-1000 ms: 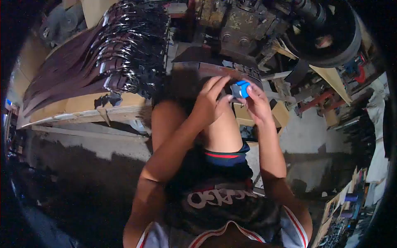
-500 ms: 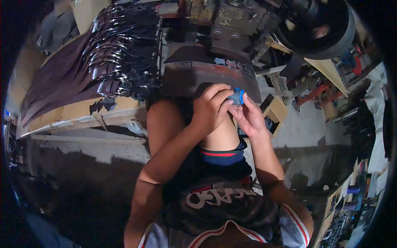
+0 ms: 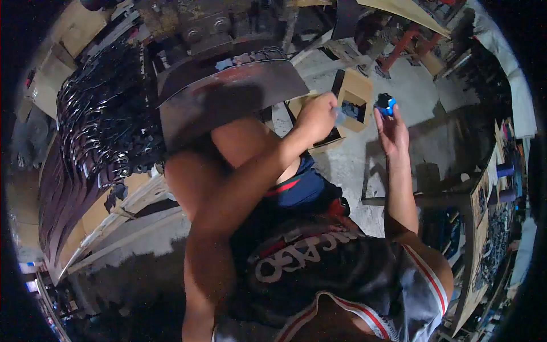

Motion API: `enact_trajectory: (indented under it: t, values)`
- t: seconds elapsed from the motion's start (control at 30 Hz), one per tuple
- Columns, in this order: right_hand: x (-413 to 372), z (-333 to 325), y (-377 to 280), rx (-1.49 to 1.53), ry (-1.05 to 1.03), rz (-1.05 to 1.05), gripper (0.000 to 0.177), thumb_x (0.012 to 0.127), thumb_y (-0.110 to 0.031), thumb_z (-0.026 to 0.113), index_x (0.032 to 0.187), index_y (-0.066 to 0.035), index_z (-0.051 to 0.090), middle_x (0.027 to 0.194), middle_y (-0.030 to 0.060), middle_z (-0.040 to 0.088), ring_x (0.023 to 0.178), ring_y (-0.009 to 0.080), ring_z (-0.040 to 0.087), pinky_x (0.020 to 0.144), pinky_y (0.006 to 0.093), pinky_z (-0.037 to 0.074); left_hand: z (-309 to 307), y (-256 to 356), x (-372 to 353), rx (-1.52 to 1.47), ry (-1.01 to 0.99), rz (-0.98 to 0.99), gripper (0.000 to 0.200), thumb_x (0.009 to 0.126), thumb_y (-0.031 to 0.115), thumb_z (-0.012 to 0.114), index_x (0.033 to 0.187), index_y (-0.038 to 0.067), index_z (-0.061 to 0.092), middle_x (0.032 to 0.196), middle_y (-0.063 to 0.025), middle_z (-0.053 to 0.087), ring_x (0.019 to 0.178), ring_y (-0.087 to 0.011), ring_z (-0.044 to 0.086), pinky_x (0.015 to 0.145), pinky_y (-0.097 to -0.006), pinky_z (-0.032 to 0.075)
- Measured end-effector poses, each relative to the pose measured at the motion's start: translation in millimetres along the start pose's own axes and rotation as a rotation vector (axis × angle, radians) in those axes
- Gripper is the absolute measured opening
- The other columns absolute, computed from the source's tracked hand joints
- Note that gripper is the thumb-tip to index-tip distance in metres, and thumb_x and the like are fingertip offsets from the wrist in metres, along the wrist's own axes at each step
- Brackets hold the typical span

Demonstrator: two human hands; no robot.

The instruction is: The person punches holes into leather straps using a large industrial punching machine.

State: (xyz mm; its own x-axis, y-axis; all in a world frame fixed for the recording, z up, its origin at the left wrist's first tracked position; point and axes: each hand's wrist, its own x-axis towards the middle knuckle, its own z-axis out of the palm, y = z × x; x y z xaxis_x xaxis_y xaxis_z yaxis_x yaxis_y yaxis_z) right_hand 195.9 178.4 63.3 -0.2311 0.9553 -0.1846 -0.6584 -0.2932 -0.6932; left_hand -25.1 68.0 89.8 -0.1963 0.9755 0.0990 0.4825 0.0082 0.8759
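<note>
My left hand (image 3: 317,118) is closed, fingers bent, over the near side of an open cardboard box (image 3: 356,85). A small grey-blue piece (image 3: 340,117), blurred, shows at its fingertips. Dark pieces (image 3: 354,108) lie inside the box. To the right, my right hand (image 3: 393,132) is raised above the floor, its thumb and fingers closed around a small blue and black object (image 3: 386,105). The black part points up and away from my palm; the kind of object is not clear.
A curved dark metal plate (image 3: 228,91) stands in front of my knees. At left, a large bundle of dark straps with shiny black ends (image 3: 105,108) lies on a wooden bench (image 3: 134,196). A board-topped table (image 3: 478,245) stands at right, and a red metal stand (image 3: 399,51) farther back.
My hands have parted: the right moved right and up with the blue and black object, the left moved right to the box. The view has turned rightward.
</note>
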Motion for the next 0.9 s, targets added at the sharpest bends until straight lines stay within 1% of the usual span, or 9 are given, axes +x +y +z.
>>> enact_trajectory:
  t: [0.07,0.17,0.3,0.4,0.47,0.6,0.73,0.83,0.9]
  values:
    - [-5.5,-12.6,-12.1,0.01,0.03,-0.059,0.039,0.094,-0.022,0.059,0.12,0.006,0.05,0.117,0.0168,0.057,0.109,0.0281,0.057,0.099,0.0412,0.05,25.2,-11.3,33.9,0.364,0.142,0.052,0.022,0.084,0.015,0.065,0.101,0.002,0.059,0.096,-0.022,0.064,0.087,-0.037,0.064,0.078,-0.0448,0.052]
    - [-4.2,-36.0,-18.7,-0.013,0.039,-0.063,0.037,0.094,-0.021,0.059,0.117,0.006,0.052,0.117,0.017,0.058,0.108,0.028,0.058,0.098,0.0425,0.05,32.9,-12.1,51.8,0.366,0.094,-0.063,0.03,0.084,0.022,0.065,0.108,0.004,0.061,0.101,-0.027,0.063,0.094,-0.0457,0.06,0.086,-0.0502,0.048]
    - [-3.1,-55.6,-9.9,0.145,0.084,0.144,0.028,0.093,-0.019,0.06,0.11,0.003,0.056,0.105,0.0149,0.061,0.1,0.0279,0.06,0.095,0.0436,0.052,1.2,-4.9,25.6,0.435,0.038,0.059,0.038,0.086,0.026,0.064,0.118,0.006,0.059,0.107,-0.0223,0.064,0.098,-0.0422,0.06,0.087,-0.0462,0.049]
    - [16.4,-109.7,38.0,0.32,0.125,0.258,0.024,0.097,-0.019,0.052,0.107,0.002,0.056,0.101,0.0149,0.061,0.094,0.0275,0.061,0.084,0.0387,0.058,-27.9,-24.5,-17.0,0.313,0.266,0.291,0.038,0.086,0.026,0.066,0.118,0.006,0.06,0.107,-0.0177,0.066,0.095,-0.0351,0.064,0.082,-0.0423,0.052]
    - [28.4,-150.3,66.0,0.395,0.2,0.331,0.026,0.098,-0.021,0.048,0.106,0.002,0.057,0.101,0.0153,0.061,0.093,0.0283,0.061,0.082,0.0386,0.058,-58.2,-29.3,-45.1,0.096,0.219,0.119,0.037,0.084,0.029,0.066,0.112,0.005,0.062,0.099,-0.0166,0.068,0.087,-0.0325,0.064,0.085,-0.0431,0.047]
    - [19.8,-188.1,84.4,0.43,0.198,0.335,0.027,0.099,-0.021,0.045,0.111,0.0,0.058,0.107,0.0171,0.061,0.099,0.0299,0.06,0.082,0.0402,0.058,-140.1,-13.3,-108.1,0.135,0.409,-0.061,0.031,0.083,0.027,0.067,0.105,0.005,0.065,0.099,-0.0163,0.068,0.087,-0.0336,0.065,0.081,-0.0403,0.049]
    - [32.4,-103.4,67.2,0.118,0.23,0.215,0.031,0.099,-0.025,0.048,0.111,0.002,0.057,0.105,0.0152,0.061,0.097,0.0274,0.061,0.084,0.0386,0.057,-202.8,-33.0,-118.5,0.308,0.754,-0.034,0.026,0.082,0.019,0.067,0.102,0.001,0.065,0.1,-0.02,0.067,0.089,-0.0349,0.066,0.077,-0.0389,0.051]
    - [54.7,-44.2,52.1,0.098,-0.035,0.19,0.028,0.095,-0.024,0.057,0.11,0.0,0.057,0.106,0.0135,0.061,0.096,0.0246,0.061,0.083,0.0344,0.057,-232.7,-79.9,-105.9,0.496,0.983,0.202,0.025,0.082,0.015,0.065,0.1,-0.002,0.065,0.098,-0.0229,0.065,0.092,-0.0357,0.064,0.081,-0.0389,0.05]
    - [52.9,16.5,44.7,-0.071,-0.116,0.201,0.029,0.092,-0.02,0.061,0.113,0.0,0.056,0.109,0.0124,0.06,0.098,0.0233,0.06,0.087,0.0344,0.055,-250.7,-103.9,-92.8,0.751,0.954,0.134,0.027,0.083,0.02,0.063,0.1,-0.001,0.065,0.104,-0.0219,0.065,0.098,-0.0369,0.061,0.086,-0.0429,0.047]
